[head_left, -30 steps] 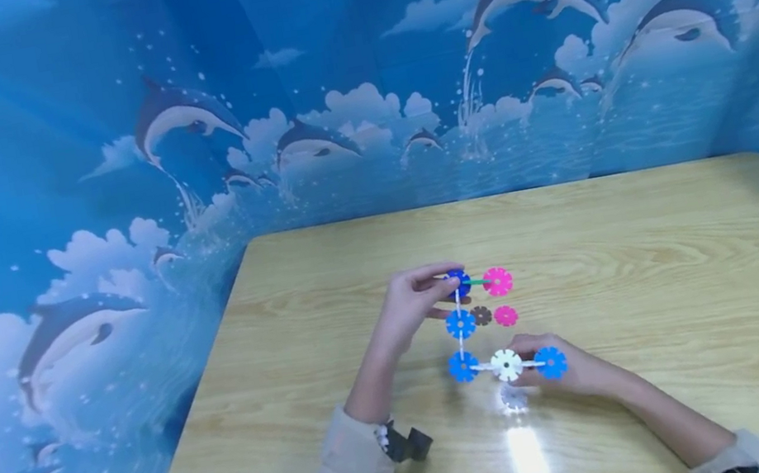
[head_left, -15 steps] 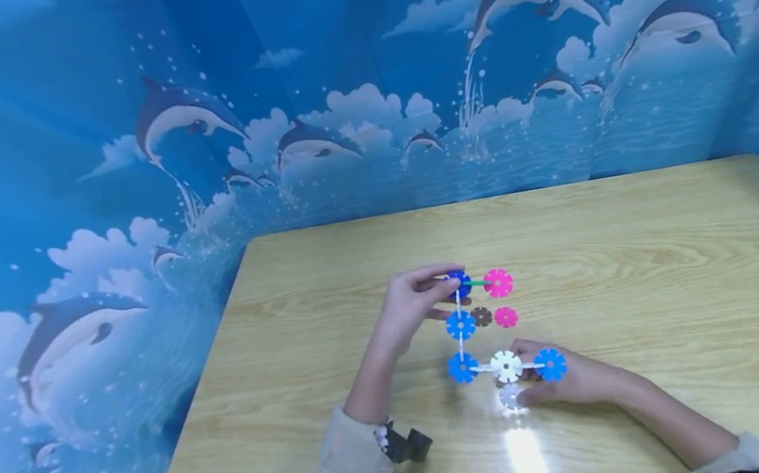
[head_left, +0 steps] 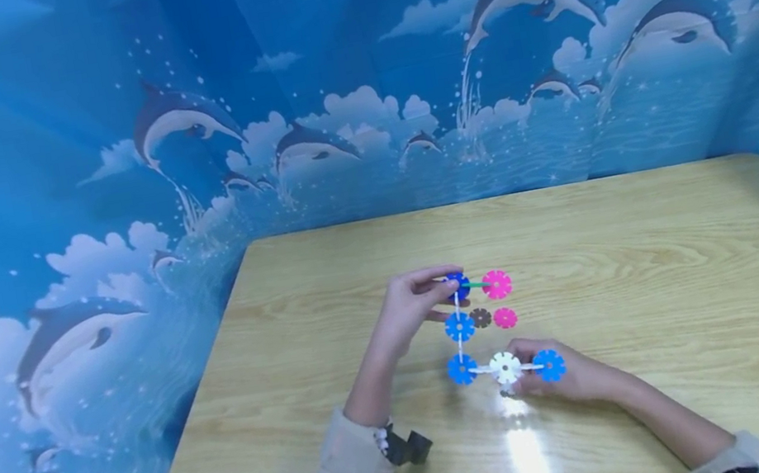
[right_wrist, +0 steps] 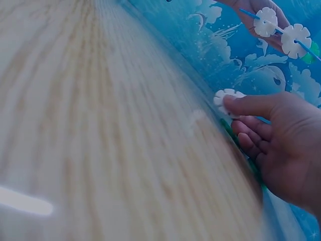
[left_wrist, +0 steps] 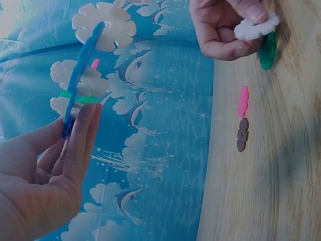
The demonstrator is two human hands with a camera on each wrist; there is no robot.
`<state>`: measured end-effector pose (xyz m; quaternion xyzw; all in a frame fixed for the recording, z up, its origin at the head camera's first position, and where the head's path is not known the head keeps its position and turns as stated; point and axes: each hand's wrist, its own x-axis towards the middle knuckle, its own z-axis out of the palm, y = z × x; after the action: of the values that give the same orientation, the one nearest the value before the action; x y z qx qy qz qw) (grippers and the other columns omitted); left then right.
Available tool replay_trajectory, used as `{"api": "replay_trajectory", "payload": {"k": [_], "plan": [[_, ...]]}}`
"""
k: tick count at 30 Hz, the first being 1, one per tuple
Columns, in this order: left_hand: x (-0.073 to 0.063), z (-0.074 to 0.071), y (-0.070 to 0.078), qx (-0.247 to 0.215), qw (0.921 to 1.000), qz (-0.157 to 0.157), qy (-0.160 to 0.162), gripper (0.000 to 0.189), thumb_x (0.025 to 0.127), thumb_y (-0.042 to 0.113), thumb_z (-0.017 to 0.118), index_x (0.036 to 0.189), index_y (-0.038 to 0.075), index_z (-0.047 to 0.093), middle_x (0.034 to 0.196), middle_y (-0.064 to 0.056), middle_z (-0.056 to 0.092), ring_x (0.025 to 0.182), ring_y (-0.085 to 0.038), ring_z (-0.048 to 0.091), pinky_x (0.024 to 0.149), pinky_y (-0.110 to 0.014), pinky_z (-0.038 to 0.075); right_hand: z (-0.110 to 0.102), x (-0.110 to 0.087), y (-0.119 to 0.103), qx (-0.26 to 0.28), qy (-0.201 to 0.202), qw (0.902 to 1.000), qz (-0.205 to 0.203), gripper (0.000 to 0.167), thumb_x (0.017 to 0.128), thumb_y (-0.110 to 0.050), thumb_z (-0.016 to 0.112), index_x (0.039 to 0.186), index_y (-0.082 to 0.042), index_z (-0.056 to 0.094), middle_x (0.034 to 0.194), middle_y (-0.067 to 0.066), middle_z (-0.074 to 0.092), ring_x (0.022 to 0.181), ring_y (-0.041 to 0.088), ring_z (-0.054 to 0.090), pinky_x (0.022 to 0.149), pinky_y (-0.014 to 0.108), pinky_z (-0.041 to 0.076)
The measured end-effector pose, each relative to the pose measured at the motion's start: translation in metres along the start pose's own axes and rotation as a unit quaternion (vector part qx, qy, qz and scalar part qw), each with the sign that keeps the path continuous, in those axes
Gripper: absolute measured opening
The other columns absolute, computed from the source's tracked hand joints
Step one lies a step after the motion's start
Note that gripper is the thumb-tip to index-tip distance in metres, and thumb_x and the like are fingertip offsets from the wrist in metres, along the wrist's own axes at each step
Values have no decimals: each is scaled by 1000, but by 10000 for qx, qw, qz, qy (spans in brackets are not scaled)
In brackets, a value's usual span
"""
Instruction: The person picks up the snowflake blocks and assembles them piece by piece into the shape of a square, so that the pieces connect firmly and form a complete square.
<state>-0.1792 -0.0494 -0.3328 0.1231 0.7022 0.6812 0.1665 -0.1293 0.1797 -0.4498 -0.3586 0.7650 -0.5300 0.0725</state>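
Note:
In the head view my left hand (head_left: 412,306) pinches the dark blue snowflake disc (head_left: 458,286) at one corner of a raised chain of interlocking discs. The chain runs through blue discs (head_left: 459,327) to a white disc (head_left: 505,368) and a blue disc (head_left: 549,365); a green disc (head_left: 475,284) seen edge-on joins a pink one (head_left: 496,285) at its far end. My right hand (head_left: 564,370) is behind the chain's near end. In the right wrist view its thumb and fingers pinch a separate white disc (right_wrist: 224,103), mostly hidden in the head view.
A brown disc (head_left: 481,318) and a loose pink disc (head_left: 505,318) lie flat on the wooden table (head_left: 612,231). A green disc (left_wrist: 269,51) lies below my right hand. A dolphin-print curtain (head_left: 364,147) rises behind the table.
The right hand's thumb first reached over the white disc lying on the table; now that disc is pinched and lifted from its spot. The left hand and the chain stay nearly still.

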Motion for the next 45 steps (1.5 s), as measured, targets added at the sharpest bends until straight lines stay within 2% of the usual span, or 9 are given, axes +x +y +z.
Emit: {"api": "replay_trajectory", "payload": {"k": [7,12,16,20,25,29,32,37,45], "plan": [[0,-1,-1,-76,10000,-21,35,29,89,9,60,117,1,60,96,-12,67,92,-32,63,72,-34,55,-3,5,11,-308,463,9984,62,22,79,2,66,100,-1,62,86,0,63,78,11,57,70,26,52],[0,-2,-1,-47,10000,-41,59,29,89,9,60,117,1,61,96,-12,67,91,-30,63,71,-33,55,-6,5,12,-79,520,9984,229,27,79,2,64,106,1,60,96,0,63,86,12,59,78,27,51],[0,-2,-1,-14,10000,-47,66,29,89,9,60,118,1,60,96,-12,67,93,-33,62,71,-33,55,-6,5,12,81,667,9972,324,24,83,6,59,106,3,60,97,3,63,86,11,59,77,27,52],[-1,-2,-1,-41,10000,-35,58,30,90,9,60,118,0,59,95,-12,67,95,-37,60,71,-33,55,-5,5,9,307,1020,9912,782,18,88,-1,58,106,3,60,97,8,63,87,11,60,76,26,52],[0,-2,-1,-29,10000,-21,61,29,90,8,59,117,0,60,94,-12,67,92,-33,62,71,-33,55,-6,7,3,694,1480,9762,1428,23,90,-10,59,108,4,59,98,15,62,89,17,61,77,28,53],[9,-4,-12,-7,9999,-79,82,28,90,9,60,117,2,61,94,-11,68,89,-29,64,70,-34,56,-10,8,-3,621,1705,9683,1716,25,90,-13,59,110,3,58,99,14,62,90,17,60,77,27,52],[16,-5,-21,-32,9999,-91,105,28,89,11,60,117,4,61,94,-11,68,87,-27,65,68,-34,56,-15,11,-8,580,1757,9675,1723,27,92,-14,58,112,4,56,99,14,61,87,21,60,75,29,53],[18,-5,-25,-67,9999,-59,137,28,89,14,62,115,5,62,92,-11,68,85,-26,65,67,-33,56,-33,21,-19,456,1997,9680,1448,28,93,-16,57,112,5,55,94,13,61,85,28,61,74,33,54],[17,-5,-25,-99,9999,40,126,28,89,13,62,115,3,62,92,-11,68,84,-25,66,67,-34,56,-50,35,-42,659,2679,9575,838,28,92,-11,57,112,8,54,91,7,61,81,16,62,72,24,54]]}}
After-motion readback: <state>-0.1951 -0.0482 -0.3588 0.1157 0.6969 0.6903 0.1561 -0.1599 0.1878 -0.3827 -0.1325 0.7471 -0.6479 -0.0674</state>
